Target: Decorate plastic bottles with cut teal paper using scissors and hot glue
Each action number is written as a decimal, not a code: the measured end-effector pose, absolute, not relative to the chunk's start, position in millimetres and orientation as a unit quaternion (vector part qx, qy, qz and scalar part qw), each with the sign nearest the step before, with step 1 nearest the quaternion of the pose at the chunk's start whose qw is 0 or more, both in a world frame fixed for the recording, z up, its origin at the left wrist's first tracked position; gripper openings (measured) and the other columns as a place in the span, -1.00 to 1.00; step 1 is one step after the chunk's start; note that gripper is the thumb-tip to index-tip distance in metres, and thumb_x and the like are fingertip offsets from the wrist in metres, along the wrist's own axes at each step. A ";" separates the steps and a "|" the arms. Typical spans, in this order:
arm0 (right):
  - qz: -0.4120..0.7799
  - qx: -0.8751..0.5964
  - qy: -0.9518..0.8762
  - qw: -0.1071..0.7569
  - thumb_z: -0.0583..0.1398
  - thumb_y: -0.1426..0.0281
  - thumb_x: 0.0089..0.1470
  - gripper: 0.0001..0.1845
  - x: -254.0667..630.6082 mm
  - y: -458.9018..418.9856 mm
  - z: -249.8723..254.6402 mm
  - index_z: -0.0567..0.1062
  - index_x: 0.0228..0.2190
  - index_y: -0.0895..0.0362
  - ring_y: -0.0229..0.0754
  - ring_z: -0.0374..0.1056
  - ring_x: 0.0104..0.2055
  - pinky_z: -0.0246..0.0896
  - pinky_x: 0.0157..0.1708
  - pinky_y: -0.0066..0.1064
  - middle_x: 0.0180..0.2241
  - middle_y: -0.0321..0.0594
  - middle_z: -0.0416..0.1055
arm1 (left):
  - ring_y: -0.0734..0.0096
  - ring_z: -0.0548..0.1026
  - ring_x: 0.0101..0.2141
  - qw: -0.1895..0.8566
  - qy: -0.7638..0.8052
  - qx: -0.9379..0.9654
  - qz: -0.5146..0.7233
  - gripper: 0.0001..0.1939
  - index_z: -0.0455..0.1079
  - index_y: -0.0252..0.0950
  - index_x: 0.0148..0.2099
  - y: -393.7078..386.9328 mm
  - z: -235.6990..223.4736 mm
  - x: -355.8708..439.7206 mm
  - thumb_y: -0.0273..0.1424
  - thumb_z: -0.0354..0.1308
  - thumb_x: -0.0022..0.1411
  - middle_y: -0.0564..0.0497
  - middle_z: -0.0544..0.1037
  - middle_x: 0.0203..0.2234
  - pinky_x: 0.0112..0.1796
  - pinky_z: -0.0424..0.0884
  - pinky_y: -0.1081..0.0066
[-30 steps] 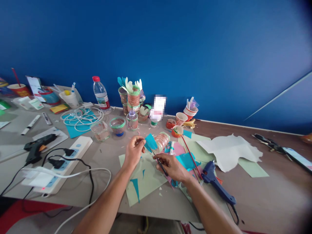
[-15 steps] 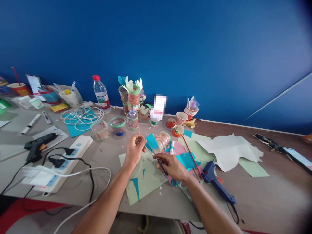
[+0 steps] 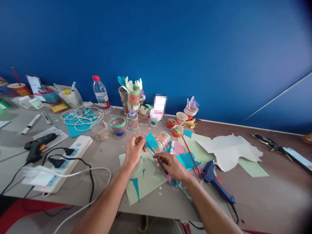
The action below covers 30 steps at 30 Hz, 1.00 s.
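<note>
My left hand [image 3: 134,149] pinches a small piece of blue paper [image 3: 151,141] between thumb and fingertips, above the table. My right hand [image 3: 172,165] is closed around a slim dark tool [image 3: 161,163], whose thin end reaches up to the paper's lower edge. Whether it is a blade or scissors I cannot make out. Beneath both hands lies a pale green sheet [image 3: 146,182] with narrow blue offcuts [image 3: 135,188] on it. Just behind the blue piece, a clear ribbed plastic bottle part [image 3: 162,141] lies on its side, next to a white marker [image 3: 172,147].
A blue glue gun [image 3: 218,183] and crumpled white paper [image 3: 227,151] lie at right. At left are a power strip [image 3: 73,162] with cords and a black glue gun [image 3: 37,148]. Cut bottle cups [image 3: 117,124], a water bottle [image 3: 100,92] and paper cups [image 3: 190,112] stand along the blue wall.
Very little differs. The blue paper and the dark tool have shifted only slightly; both hands keep their hold.
</note>
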State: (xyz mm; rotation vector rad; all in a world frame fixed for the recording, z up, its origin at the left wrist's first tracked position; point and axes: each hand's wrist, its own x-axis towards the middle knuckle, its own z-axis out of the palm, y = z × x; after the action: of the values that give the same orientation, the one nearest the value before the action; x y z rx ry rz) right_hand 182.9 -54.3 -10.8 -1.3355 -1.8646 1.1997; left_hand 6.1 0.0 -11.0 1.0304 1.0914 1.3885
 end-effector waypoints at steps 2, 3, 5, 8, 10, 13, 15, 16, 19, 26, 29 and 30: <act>0.447 -0.498 -0.692 0.272 0.18 0.28 0.03 -0.65 183.2 -54.1 -10.5 0.49 -0.16 0.19 -0.34 0.05 -0.51 -0.01 -0.51 -0.49 -0.50 -0.33 0.24 | 0.57 0.36 -0.69 0.528 0.452 0.424 0.581 -0.71 0.26 -0.30 -0.29 0.5 -11.6 6.1 -0.26 0.23 0.01 0.21 0.37 -0.66 -0.59 0.21 0.52; 0.449 -0.499 -0.690 0.271 0.18 0.28 0.03 -0.65 183.4 -54.0 -10.3 0.49 -0.16 0.19 -0.33 0.06 -0.51 0.00 -0.51 -0.49 -0.50 -0.32 0.25 | 0.57 0.36 -0.69 0.532 0.449 0.422 0.581 -0.71 0.26 -0.30 -0.29 0.7 -11.8 6.1 -0.26 0.24 0.01 0.21 0.37 -0.66 -0.58 0.21 0.52; 0.453 -0.500 -0.687 0.270 0.18 0.28 0.03 -0.66 183.7 -54.0 -10.5 0.49 -0.16 0.18 -0.33 0.07 -0.51 0.00 -0.51 -0.49 -0.49 -0.32 0.26 | 0.57 0.36 -0.69 0.538 0.446 0.417 0.582 -0.71 0.26 -0.30 -0.30 0.9 -11.9 6.1 -0.26 0.24 0.00 0.21 0.37 -0.66 -0.58 0.21 0.51; 0.454 -0.500 -0.685 0.273 0.18 0.28 0.02 -0.66 184.1 -54.1 -11.6 0.49 -0.16 0.18 -0.33 0.09 -0.50 0.02 -0.50 -0.49 -0.48 -0.31 0.29 | 0.57 0.36 -0.69 0.543 0.443 0.412 0.582 -0.70 0.26 -0.30 -0.30 0.8 -11.0 6.2 -0.26 0.25 -0.02 0.21 0.37 -0.66 -0.58 0.21 0.51; 0.454 -0.502 -0.684 0.274 0.18 0.29 0.02 -0.66 184.1 -54.1 -12.3 0.49 -0.16 0.17 -0.33 0.10 -0.49 0.04 -0.49 -0.49 -0.46 -0.30 0.31 | 0.57 0.36 -0.69 0.546 0.440 0.411 0.582 -0.69 0.26 -0.30 -0.30 0.8 -10.3 6.2 -0.25 0.25 -0.02 0.21 0.37 -0.66 -0.58 0.22 0.51; 0.453 -0.501 -0.683 0.278 0.19 0.28 0.01 -0.65 183.7 -53.7 -11.8 0.49 -0.16 0.18 -0.32 0.11 -0.48 0.06 -0.48 -0.48 -0.45 -0.29 0.32 | 0.57 0.36 -0.69 0.550 0.438 0.409 0.582 -0.68 0.27 -0.30 -0.31 1.2 -10.1 6.3 -0.24 0.27 -0.03 0.20 0.37 -0.65 -0.58 0.22 0.50; 0.456 -0.501 -0.679 0.282 0.19 0.28 0.01 -0.65 183.2 -53.3 -10.8 0.50 -0.16 0.19 -0.32 0.10 -0.49 0.05 -0.49 -0.48 -0.47 -0.30 0.30 | 0.58 0.35 -0.69 0.551 0.439 0.407 0.581 -0.67 0.28 -0.30 -0.31 1.5 -10.3 6.3 -0.24 0.28 -0.05 0.20 0.37 -0.63 -0.59 0.22 0.51; 0.457 -0.502 -0.677 0.284 0.19 0.29 0.01 -0.65 182.9 -53.1 -10.3 0.50 -0.17 0.19 -0.33 0.09 -0.49 0.04 -0.50 -0.48 -0.49 -0.31 0.28 | 0.60 0.35 -0.69 0.551 0.441 0.406 0.581 -0.67 0.28 -0.31 -0.31 1.7 -10.5 6.3 -0.24 0.28 -0.06 0.19 0.38 -0.61 -0.59 0.21 0.51; 0.453 -0.505 -0.676 0.287 0.18 0.31 0.00 -0.67 182.9 -52.7 -9.8 0.51 -0.18 0.19 -0.34 0.03 -0.53 -0.01 -0.52 -0.49 -0.55 -0.35 0.20 | 0.63 0.33 -0.69 0.556 0.443 0.401 0.578 -0.66 0.30 -0.31 -0.31 1.5 -10.3 6.2 -0.24 0.29 -0.08 0.18 0.39 -0.57 -0.61 0.20 0.52; 0.486 -0.489 -0.661 0.297 0.16 0.26 0.03 -0.66 185.2 -51.9 -8.8 0.51 -0.17 0.17 -0.34 0.00 -0.54 -0.07 -0.55 -0.49 -0.57 -0.37 0.14 | 0.63 0.31 -0.66 0.582 0.434 0.388 0.568 -0.63 0.33 -0.31 -0.30 -0.5 -6.8 7.1 -0.26 0.33 -0.15 0.17 0.40 -0.58 -0.59 0.21 0.53; 0.506 -0.478 -0.652 0.302 0.16 0.20 0.04 -0.62 186.2 -51.7 -5.5 0.50 -0.18 0.18 -0.34 0.02 -0.56 -0.06 -0.55 -0.48 -0.57 -0.36 0.18 | 0.62 0.31 -0.65 0.598 0.421 0.401 0.552 -0.64 0.35 -0.32 -0.31 -1.3 -5.4 7.6 -0.26 0.33 -0.15 0.16 0.41 -0.58 -0.59 0.20 0.53; 0.510 -0.476 -0.650 0.303 0.16 0.19 0.04 -0.62 186.6 -51.7 -4.4 0.50 -0.19 0.19 -0.34 0.03 -0.56 -0.06 -0.55 -0.48 -0.56 -0.35 0.19 | 0.62 0.31 -0.64 0.599 0.418 0.407 0.548 -0.65 0.35 -0.32 -0.31 -1.4 -5.1 7.6 -0.26 0.33 -0.14 0.15 0.41 -0.58 -0.58 0.20 0.53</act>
State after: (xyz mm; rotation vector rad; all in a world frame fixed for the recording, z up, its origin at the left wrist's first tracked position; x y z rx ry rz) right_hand 186.6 -51.7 -4.4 -1.2617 -1.7227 1.3512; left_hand 7.6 -1.4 -5.1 0.9437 0.9692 1.2715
